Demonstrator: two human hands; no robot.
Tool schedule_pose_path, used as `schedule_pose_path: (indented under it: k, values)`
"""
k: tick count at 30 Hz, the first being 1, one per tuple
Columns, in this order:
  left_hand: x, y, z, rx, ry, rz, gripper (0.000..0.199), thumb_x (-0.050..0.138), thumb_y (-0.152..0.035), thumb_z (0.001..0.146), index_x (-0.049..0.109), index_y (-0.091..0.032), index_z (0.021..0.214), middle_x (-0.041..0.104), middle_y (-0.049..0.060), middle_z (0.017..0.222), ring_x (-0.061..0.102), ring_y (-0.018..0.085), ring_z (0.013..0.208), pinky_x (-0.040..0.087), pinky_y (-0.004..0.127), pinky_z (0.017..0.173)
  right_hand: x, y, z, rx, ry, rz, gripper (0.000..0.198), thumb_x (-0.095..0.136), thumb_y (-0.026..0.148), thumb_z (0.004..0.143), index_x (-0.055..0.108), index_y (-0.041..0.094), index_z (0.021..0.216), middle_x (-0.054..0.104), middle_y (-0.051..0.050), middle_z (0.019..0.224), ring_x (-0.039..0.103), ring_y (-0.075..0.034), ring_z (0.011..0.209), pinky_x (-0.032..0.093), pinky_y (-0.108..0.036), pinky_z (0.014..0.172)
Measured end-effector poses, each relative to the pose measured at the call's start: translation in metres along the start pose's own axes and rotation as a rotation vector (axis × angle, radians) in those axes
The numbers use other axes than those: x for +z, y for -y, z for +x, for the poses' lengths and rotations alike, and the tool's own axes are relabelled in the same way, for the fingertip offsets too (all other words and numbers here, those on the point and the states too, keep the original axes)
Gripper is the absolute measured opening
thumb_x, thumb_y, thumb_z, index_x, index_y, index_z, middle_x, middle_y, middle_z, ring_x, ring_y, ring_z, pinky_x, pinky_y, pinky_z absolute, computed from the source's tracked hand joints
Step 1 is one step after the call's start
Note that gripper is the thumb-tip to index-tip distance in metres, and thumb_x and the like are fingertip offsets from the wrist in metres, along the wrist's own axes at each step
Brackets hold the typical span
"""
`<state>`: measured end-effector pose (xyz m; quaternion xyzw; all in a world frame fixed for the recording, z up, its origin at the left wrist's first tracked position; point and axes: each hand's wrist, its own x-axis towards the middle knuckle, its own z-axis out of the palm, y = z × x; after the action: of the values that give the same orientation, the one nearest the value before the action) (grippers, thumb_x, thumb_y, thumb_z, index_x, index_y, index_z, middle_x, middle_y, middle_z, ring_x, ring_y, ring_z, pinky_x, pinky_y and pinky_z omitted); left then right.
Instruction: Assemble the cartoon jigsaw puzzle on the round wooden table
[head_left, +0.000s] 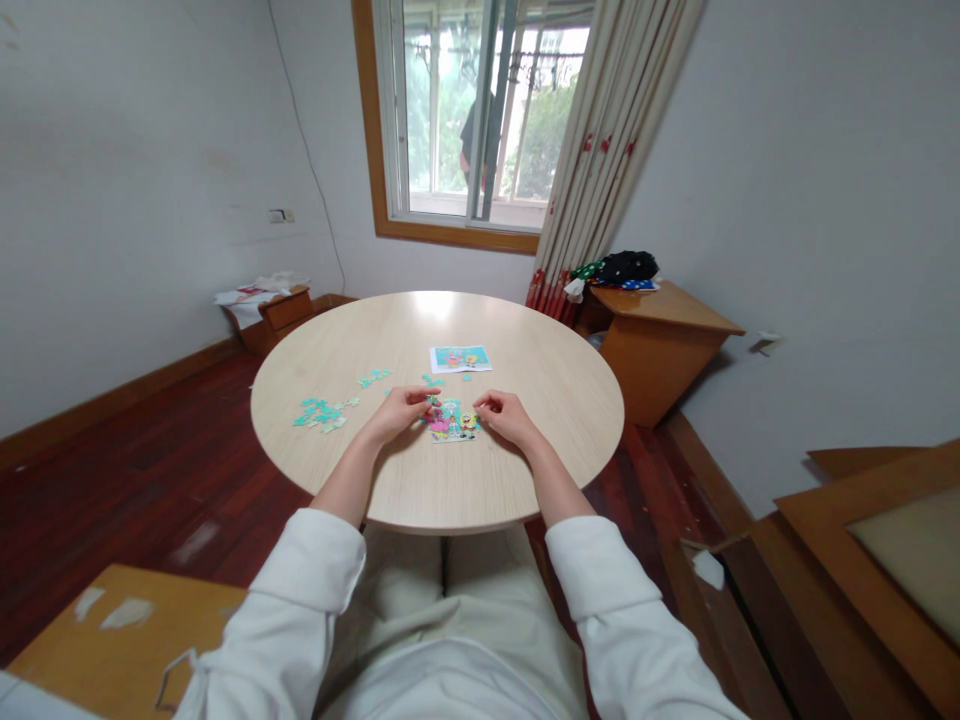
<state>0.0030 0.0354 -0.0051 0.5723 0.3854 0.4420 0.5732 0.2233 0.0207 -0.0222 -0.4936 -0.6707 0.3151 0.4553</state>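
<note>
A partly assembled jigsaw puzzle [452, 428] lies flat near the front of the round table, showing pink and yellow cartoon figures. At its upper left is my left hand [401, 412], thumb and fingers pinched on a small coloured jigsaw piece. My right hand [508, 416] is closed at the puzzle's right edge, fingertips together; what they hold, if anything, is too small to make out. Just beyond the hands lie a few loose turquoise pieces [433, 381]. Behind these is a picture sheet [460, 359] with similar cartoon figures.
A heap of turquoise and pale puzzle pieces [321, 414] is on the left of the round table [555, 365], with a smaller cluster [373, 378] behind it. A wooden cabinet [660, 335] bearing cloths stands at the right. Outside the window is a person [480, 135].
</note>
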Motion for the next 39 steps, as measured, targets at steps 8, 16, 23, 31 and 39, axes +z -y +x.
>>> schedule_pose_path:
  k: [8,16,23,31,39]
  values:
    - [-0.0008,0.0036,0.0029,0.0,0.015,-0.075,0.038,0.069,-0.013,0.065,0.064,-0.006,0.102,0.067,0.007,0.069,0.065,0.015,0.064,0.05,0.03,0.067,-0.0007,-0.0013,-0.0004,-0.01,0.016,-0.013,0.019,0.058,0.031,0.064,0.062,0.015,0.071,0.055,0.001,0.06,0.049,-0.011,0.057,0.039,-0.024,0.058]
    - [0.0003,0.0023,0.0013,0.001,0.011,-0.099,0.034,0.068,-0.011,0.066,0.063,-0.007,0.099,0.068,0.008,0.075,0.066,0.016,0.069,0.052,0.031,0.071,0.0002,-0.0016,-0.0002,-0.002,0.026,0.001,0.018,0.058,0.03,0.063,0.063,0.014,0.07,0.056,0.001,0.059,0.049,-0.011,0.057,0.04,-0.024,0.058]
    - [-0.0001,0.001,0.0011,-0.027,0.003,-0.09,0.037,0.061,-0.004,0.064,0.062,-0.006,0.101,0.067,0.009,0.079,0.066,0.016,0.071,0.051,0.029,0.071,0.0001,-0.0016,-0.0001,-0.012,0.03,0.006,0.018,0.058,0.03,0.063,0.062,0.014,0.07,0.056,0.001,0.06,0.049,-0.011,0.058,0.041,-0.024,0.058]
    - [0.0021,-0.0039,-0.0012,-0.083,-0.026,-0.083,0.045,0.05,0.003,0.059,0.062,-0.007,0.101,0.067,0.012,0.086,0.067,0.017,0.075,0.049,0.03,0.073,0.0001,-0.0011,-0.0001,-0.012,0.03,0.007,0.019,0.057,0.031,0.063,0.062,0.014,0.07,0.056,0.001,0.06,0.05,-0.011,0.058,0.04,-0.024,0.059]
    - [0.0029,-0.0047,-0.0024,-0.036,-0.013,-0.077,0.035,0.062,-0.004,0.059,0.064,-0.008,0.094,0.067,0.011,0.089,0.066,0.016,0.072,0.049,0.029,0.072,-0.0001,-0.0016,-0.0004,-0.012,0.031,0.015,0.017,0.058,0.029,0.063,0.062,0.014,0.07,0.056,0.001,0.06,0.049,-0.011,0.057,0.04,-0.024,0.058]
